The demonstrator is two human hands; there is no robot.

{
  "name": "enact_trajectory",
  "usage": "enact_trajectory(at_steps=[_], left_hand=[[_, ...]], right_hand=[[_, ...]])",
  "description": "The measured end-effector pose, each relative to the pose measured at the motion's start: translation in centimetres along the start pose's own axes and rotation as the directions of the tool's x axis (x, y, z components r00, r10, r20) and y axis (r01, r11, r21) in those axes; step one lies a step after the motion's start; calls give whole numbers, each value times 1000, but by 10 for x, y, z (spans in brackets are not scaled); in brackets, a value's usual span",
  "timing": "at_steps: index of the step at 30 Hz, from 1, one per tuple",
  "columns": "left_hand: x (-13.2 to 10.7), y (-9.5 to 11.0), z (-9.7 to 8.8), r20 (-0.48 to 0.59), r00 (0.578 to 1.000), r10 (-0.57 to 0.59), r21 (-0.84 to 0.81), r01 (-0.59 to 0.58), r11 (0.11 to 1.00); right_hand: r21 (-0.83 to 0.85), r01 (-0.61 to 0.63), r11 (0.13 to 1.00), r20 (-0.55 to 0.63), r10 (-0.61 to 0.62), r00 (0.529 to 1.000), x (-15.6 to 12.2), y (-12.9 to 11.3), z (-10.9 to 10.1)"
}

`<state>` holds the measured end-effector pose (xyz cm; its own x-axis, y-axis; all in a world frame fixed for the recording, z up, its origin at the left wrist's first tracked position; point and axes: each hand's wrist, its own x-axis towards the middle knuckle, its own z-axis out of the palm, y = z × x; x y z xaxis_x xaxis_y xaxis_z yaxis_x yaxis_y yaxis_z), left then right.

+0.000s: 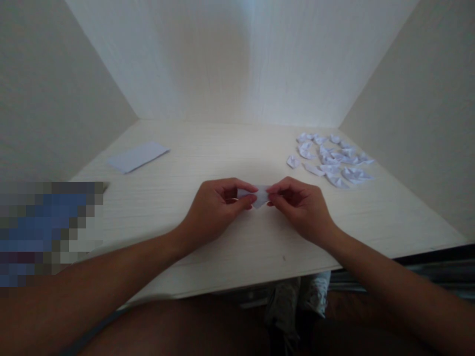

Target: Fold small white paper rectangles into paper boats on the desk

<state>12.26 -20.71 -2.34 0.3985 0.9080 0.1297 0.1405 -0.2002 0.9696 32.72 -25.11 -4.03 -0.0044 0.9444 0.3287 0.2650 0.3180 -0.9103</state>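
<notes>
A small white folded paper (261,196) is held between both hands above the near middle of the table, its lower edge coming to a point. On its left side, my left hand (222,200) pinches it between thumb and fingers. My right hand (299,202) grips the opposite side the same way. The fingers cover both ends of the paper, so its full shape is hidden. Farther off to the right lie several small folded paper pieces (334,157), some shaped like little boats.
A flat stack of white paper (139,156) rests at the back left of the pale table (208,148). Panels enclose the table at the back, left and right. A pixelated blue patch (44,227) covers the left edge. Shoes (313,294) show below the front edge.
</notes>
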Motion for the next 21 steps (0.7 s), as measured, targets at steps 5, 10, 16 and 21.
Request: enact_trajectory(at_steps=[5,10,16,21], left_hand=[[-2,0,2,-7,999,48,-53,-48,997],[-3,-1,2,-10,990,139,-20,-139,990],[-4,-2,1,-7,965,262,41,-261,964],[-3,-7,2,-15,944,330,35,-330,943]], right_hand=[[-94,93,991,24,-91,996,-2,-5,1],[-114,139,984,20,-138,990,-3,-7,4],[-136,148,979,-9,-151,988,-5,-10,7],[-125,153,980,-11,-156,988,-5,-11,8]])
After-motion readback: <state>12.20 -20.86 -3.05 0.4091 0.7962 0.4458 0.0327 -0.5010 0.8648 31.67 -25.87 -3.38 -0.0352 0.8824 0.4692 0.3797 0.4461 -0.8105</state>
